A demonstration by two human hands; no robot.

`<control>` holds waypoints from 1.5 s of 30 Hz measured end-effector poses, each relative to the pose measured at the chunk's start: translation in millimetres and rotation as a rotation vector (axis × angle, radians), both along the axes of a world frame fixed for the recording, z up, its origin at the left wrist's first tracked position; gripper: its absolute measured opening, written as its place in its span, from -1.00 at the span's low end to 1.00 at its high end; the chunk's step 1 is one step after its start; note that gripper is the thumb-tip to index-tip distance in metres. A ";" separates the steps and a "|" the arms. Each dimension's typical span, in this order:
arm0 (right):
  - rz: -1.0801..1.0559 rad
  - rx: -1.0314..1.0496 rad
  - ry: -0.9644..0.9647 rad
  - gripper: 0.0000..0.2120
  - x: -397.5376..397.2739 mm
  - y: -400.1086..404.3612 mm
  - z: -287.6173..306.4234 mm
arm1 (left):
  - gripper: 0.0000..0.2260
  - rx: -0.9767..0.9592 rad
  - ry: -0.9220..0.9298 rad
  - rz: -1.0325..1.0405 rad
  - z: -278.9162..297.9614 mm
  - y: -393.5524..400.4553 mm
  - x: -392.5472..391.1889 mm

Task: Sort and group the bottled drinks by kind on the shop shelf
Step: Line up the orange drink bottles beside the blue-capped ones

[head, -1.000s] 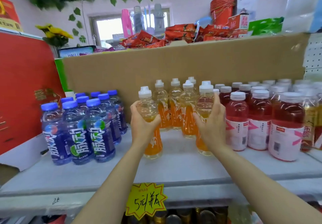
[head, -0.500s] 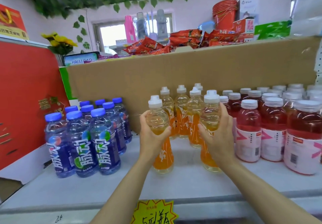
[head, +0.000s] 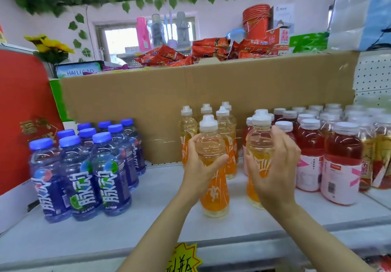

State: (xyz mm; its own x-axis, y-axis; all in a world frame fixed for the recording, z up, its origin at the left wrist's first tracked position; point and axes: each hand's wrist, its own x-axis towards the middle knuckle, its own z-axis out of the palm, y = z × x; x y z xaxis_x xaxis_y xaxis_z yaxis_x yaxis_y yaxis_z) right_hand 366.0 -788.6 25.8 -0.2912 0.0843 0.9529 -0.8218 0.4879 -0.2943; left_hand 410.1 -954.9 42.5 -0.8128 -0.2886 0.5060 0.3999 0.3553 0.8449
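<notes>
My left hand (head: pixel 200 169) grips an orange-labelled bottle (head: pixel 213 189) with a white cap, standing on the white shelf (head: pixel 160 227). My right hand (head: pixel 275 170) wraps around a second orange bottle (head: pixel 259 142) to its right. Behind them stand several more orange bottles (head: pixel 225 127). A cluster of blue-capped bottles (head: pixel 84 170) with dark blue labels fills the left of the shelf. Red drinks with pink labels (head: pixel 338 165) stand in rows on the right, touching nothing I hold.
A tall cardboard panel (head: pixel 211 93) backs the shelf. A red board (head: pixel 21 112) closes off the left side. Amber tea bottles (head: pixel 380 155) stand at the far right. A yellow price tag (head: pixel 184 259) hangs at the shelf's front edge. Snack packets (head: pixel 169 56) lie above.
Both hands have drawn their orange bottles forward, away from the back group, and the two bottles now stand farther apart. The view has moved closer to the shelf.
</notes>
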 end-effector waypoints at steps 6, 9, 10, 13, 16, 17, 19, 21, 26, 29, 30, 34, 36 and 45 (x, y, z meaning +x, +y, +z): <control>0.387 0.021 -0.334 -0.12 35.4 -54.5 -17.4 | -0.52 0.054 -0.103 -0.278 15.3 11.1 17.0; 0.382 -0.037 -0.388 -0.09 30.8 -60.5 -15.4 | -0.52 0.069 -0.110 -0.215 28.5 -17.2 -1.7; 0.384 -0.035 -0.398 -0.09 30.0 -60.4 -15.5 | -0.50 0.110 -0.081 -0.096 33.0 -33.5 -17.8; 0.394 -0.026 -0.402 -0.09 29.2 -60.9 -18.1 | -0.24 0.088 -0.155 0.312 33.6 -79.6 -69.1; 0.414 -0.030 -0.412 -0.07 25.0 -63.3 -21.0 | -0.06 0.010 -0.322 0.326 18.8 -97.9 -112.6; 0.415 -0.031 -0.409 -0.06 23.8 -64.2 -22.1 | -0.07 0.016 -0.334 0.318 13.3 -101.2 -123.7; 0.413 -0.031 -0.406 -0.05 21.0 -66.5 -23.7 | -0.21 0.010 -0.311 0.327 5.4 -104.4 -135.4; 0.416 -0.026 -0.436 -0.08 18.9 -68.8 -22.6 | -0.41 -0.061 -0.283 0.373 0.4 -109.8 -138.0; 0.456 0.004 -0.448 -0.12 15.9 -77.4 -16.0 | -0.53 -0.107 -0.300 0.474 -1.0 -133.4 -126.0; 0.485 0.020 -0.464 -0.13 11.8 -87.6 -17.3 | -0.50 -0.083 -0.322 0.507 0.0 -142.3 -117.9; 0.498 0.016 -0.463 -0.14 11.4 -90.6 -16.6 | -0.49 -0.084 -0.326 0.520 0.2 -144.1 -116.4; 0.526 0.007 -0.449 -0.12 9.8 -102.4 -14.3 | -0.45 -0.073 -0.387 0.518 5.4 -144.6 -111.4; 0.560 0.022 -0.489 -0.10 8.2 -110.2 -14.2 | -0.42 -0.039 -0.403 0.552 14.2 -137.2 -104.3; 0.553 0.116 -0.587 -0.41 -4.0 -163.6 0.7 | -0.24 -0.085 0.070 0.234 23.6 -70.4 -28.0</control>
State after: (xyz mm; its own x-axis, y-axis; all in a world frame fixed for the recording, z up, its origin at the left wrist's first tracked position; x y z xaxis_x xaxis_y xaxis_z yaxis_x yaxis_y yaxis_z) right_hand 362.0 -952.2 26.4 -0.7165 -0.3074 0.6262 -0.6805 0.1107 -0.7243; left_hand 382.1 -1025.3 66.1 -0.6907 -0.4193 0.5891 0.3548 0.5133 0.7814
